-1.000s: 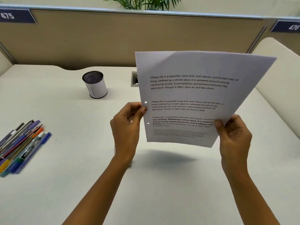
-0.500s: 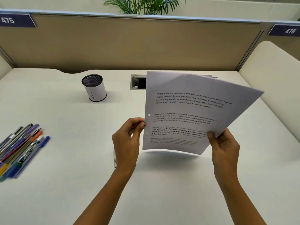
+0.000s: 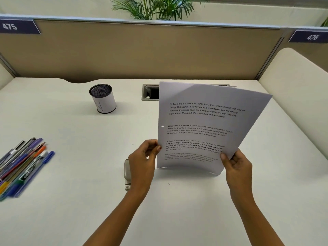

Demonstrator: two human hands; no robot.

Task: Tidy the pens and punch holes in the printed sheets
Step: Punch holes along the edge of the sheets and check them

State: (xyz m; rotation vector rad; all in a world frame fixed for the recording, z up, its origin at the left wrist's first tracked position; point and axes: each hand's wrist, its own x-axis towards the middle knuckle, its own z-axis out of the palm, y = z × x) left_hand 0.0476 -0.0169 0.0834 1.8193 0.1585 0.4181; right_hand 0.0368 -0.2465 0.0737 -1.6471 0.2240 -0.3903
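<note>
The fingers [image 3: 151, 145] of our left hand [image 3: 142, 162] pinch the left edge of the printed sheets [image 3: 204, 125], and our right hand [image 3: 238, 168] grips their lower right corner, holding them tilted over the middle of the surface [image 3: 88, 201]. The pens [image 3: 23, 166] lie loose by the surface's left edge, well apart from both hands.

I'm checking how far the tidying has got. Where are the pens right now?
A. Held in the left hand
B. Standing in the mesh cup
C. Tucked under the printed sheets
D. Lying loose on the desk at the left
D: the pens lie in a bunch on the desk, well apart from the cup, while the left hand and right hand hold the sheets.
</note>
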